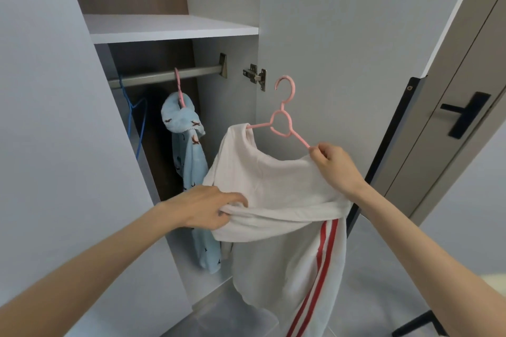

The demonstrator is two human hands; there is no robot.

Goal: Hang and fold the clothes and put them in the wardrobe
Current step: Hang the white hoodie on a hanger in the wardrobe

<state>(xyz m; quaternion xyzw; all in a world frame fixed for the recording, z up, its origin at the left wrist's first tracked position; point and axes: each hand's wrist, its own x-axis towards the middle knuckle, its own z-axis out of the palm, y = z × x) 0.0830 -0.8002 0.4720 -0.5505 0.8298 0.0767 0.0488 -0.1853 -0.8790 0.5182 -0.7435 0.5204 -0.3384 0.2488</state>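
Both hands busy: right hand (pixel 332 167) pinched tip of hanger (pixel 299 139); left hand (pixel 210 206) gripped shirt (pixel 273 186); rail (pixel 164 77) lay up-left of hanger.

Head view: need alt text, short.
A person's right hand pinches one arm of a pink plastic hanger partly threaded into a white cloth garment with red stripes, while the left hand grips its bunched fabric. Behind, a light blue patterned garment hangs from the metal rail of an open grey wardrobe.

white garment (pixel 276 189) on pink hanger (pixel 284 120) (both hands holding), open wardrobe (pixel 175 27)
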